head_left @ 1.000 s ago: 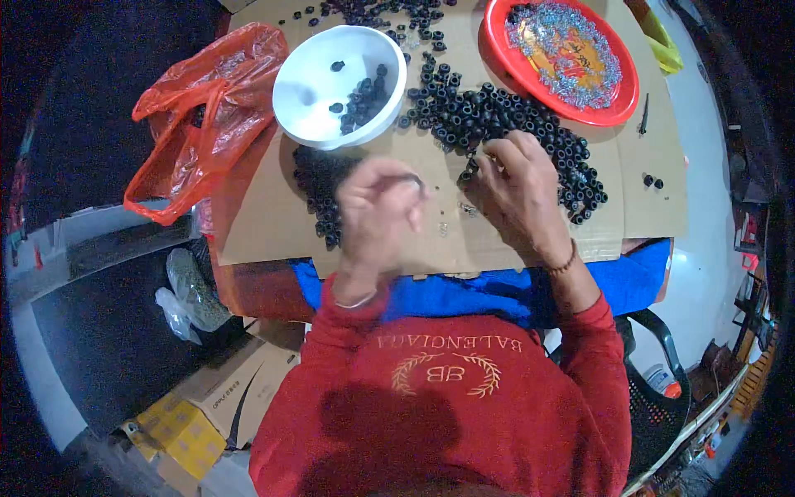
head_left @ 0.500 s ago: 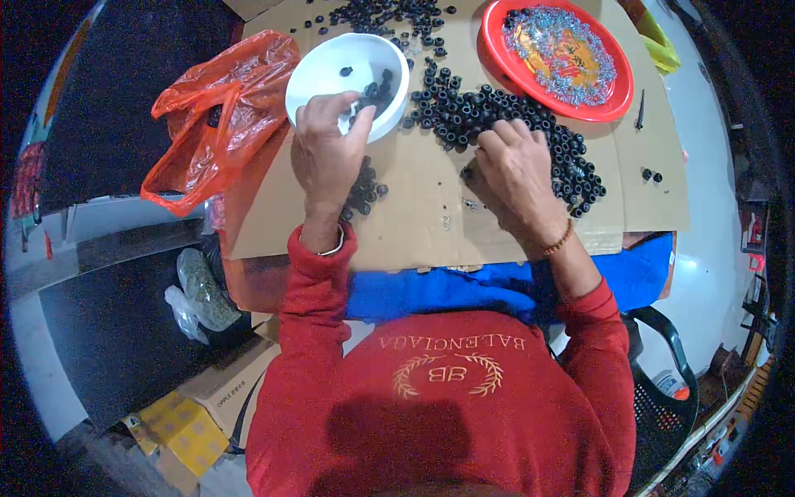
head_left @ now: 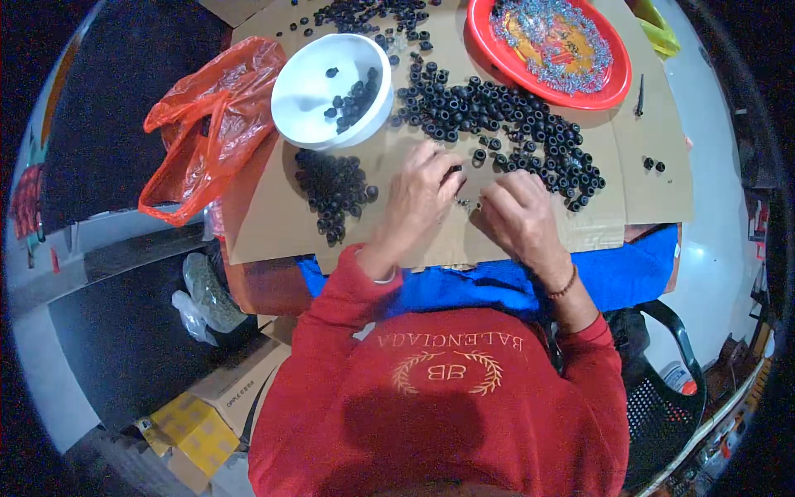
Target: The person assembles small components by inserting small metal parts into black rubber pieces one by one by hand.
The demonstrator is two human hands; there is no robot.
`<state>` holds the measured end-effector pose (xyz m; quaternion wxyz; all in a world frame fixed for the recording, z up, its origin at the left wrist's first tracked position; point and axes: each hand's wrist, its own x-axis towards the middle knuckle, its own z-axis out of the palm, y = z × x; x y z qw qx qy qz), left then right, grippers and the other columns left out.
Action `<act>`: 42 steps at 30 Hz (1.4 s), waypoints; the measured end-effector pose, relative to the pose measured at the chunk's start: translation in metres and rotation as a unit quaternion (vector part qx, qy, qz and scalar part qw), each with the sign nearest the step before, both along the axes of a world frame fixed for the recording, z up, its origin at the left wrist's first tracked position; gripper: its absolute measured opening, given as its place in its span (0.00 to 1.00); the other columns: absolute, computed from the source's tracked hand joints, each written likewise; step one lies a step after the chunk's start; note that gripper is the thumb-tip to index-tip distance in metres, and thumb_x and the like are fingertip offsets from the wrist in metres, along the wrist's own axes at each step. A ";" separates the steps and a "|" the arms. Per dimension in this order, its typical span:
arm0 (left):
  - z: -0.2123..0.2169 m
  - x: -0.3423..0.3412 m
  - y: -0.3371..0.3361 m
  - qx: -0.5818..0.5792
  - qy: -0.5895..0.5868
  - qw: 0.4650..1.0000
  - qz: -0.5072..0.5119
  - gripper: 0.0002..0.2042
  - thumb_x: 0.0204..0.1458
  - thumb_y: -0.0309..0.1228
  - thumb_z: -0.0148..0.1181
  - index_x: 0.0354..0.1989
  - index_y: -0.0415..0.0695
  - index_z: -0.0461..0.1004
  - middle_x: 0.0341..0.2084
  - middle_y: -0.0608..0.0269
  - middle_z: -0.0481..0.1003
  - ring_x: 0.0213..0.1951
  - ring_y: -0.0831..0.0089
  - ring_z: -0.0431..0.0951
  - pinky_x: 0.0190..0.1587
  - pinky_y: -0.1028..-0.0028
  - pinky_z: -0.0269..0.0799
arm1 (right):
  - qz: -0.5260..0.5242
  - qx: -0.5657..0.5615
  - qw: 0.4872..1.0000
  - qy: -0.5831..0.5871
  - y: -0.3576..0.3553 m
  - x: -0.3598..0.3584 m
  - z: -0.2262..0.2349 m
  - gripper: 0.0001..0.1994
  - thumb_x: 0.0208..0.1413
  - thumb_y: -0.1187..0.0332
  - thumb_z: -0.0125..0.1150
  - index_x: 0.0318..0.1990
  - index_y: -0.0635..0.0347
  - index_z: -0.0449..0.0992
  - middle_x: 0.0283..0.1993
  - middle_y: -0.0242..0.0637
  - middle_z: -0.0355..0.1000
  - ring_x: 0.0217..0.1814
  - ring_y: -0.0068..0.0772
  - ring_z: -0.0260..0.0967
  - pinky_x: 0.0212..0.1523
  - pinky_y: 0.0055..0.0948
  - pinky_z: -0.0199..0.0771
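Note:
Near the middle of the cardboard, my left hand [head_left: 421,189] pinches a small round black plastic piece [head_left: 455,169] between thumb and fingertips. Close by on its right, my right hand [head_left: 526,219] has its fingers curled together; what they hold, if anything, is hidden. Between the two hands lie a few tiny metallic bits [head_left: 464,203]. Just beyond them spreads a heap of hollow black plastic caps [head_left: 489,112]. To the left of my left hand sits a second pile of black pieces [head_left: 331,186]. A white bowl [head_left: 300,99] behind that pile has several black pieces inside.
A red tray [head_left: 623,83] of small shiny clear pieces stands at the far right. More black pieces [head_left: 373,15] lie at the far edge. A red plastic bag [head_left: 195,141] rests left of the bowl. Two black pieces [head_left: 654,165] and a thin dark tool [head_left: 640,95] lie rightward.
My left hand has come out from over the white bowl, moving right and nearer, beside my right hand. My right hand has shifted slightly nearer, off the heap.

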<state>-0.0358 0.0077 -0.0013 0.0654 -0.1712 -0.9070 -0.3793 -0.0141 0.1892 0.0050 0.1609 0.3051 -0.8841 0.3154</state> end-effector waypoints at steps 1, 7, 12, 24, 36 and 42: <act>0.000 0.000 0.000 0.008 0.001 1.000 0.000 0.09 0.43 0.26 0.58 0.35 0.43 0.75 0.32 0.56 0.69 0.34 0.61 0.72 0.36 0.66 0.69 | 0.000 0.017 1.000 0.004 -0.001 0.001 -0.005 0.12 0.34 0.74 0.64 0.30 0.59 0.69 0.30 0.37 0.64 0.31 0.38 0.62 0.31 0.34 0.60; 0.024 0.006 -0.011 0.324 -0.271 0.901 0.101 0.09 0.47 0.22 0.58 0.38 0.39 0.75 0.34 0.59 0.75 0.32 0.76 0.75 0.30 0.78 0.69 | -0.021 0.062 0.997 0.031 -0.003 -0.001 -0.012 0.11 0.35 0.72 0.63 0.30 0.55 0.70 0.30 0.33 0.63 0.32 0.34 0.60 0.33 0.33 0.57; 0.013 0.010 -0.030 0.513 -0.323 0.793 0.058 0.11 0.49 0.19 0.56 0.42 0.37 0.73 0.35 0.59 0.76 0.32 0.78 0.75 0.29 0.82 0.69 | -0.026 0.056 0.998 0.033 -0.005 -0.003 -0.008 0.12 0.35 0.70 0.63 0.31 0.55 0.71 0.32 0.32 0.63 0.34 0.34 0.61 0.35 0.34 0.58; -0.014 0.017 -0.035 0.648 -0.377 0.661 0.022 0.13 0.48 0.19 0.56 0.44 0.37 0.72 0.37 0.59 0.76 0.32 0.77 0.76 0.31 0.81 0.71 | 0.008 0.109 0.992 0.056 -0.022 0.002 -0.010 0.13 0.34 0.70 0.65 0.32 0.54 0.72 0.30 0.31 0.63 0.35 0.35 0.62 0.38 0.36 0.60; -0.010 0.020 -0.044 0.757 -0.383 0.523 -0.082 0.13 0.52 0.22 0.54 0.47 0.37 0.69 0.39 0.57 0.72 0.34 0.77 0.73 0.31 0.82 0.68 | 0.008 -0.162 0.964 -0.209 -0.025 0.005 0.020 0.06 0.46 0.78 0.61 0.32 0.63 0.72 0.29 0.35 0.70 0.28 0.23 0.67 0.29 0.20 0.66; -0.010 0.022 -0.042 0.739 -0.394 0.540 -0.082 0.14 0.51 0.22 0.54 0.48 0.36 0.68 0.40 0.57 0.72 0.35 0.77 0.72 0.32 0.82 0.68 | -0.003 -0.418 0.792 -0.445 -0.032 0.011 0.025 0.05 0.49 0.82 0.57 0.33 0.64 0.71 0.32 0.29 0.70 0.34 0.16 0.68 0.36 0.16 0.68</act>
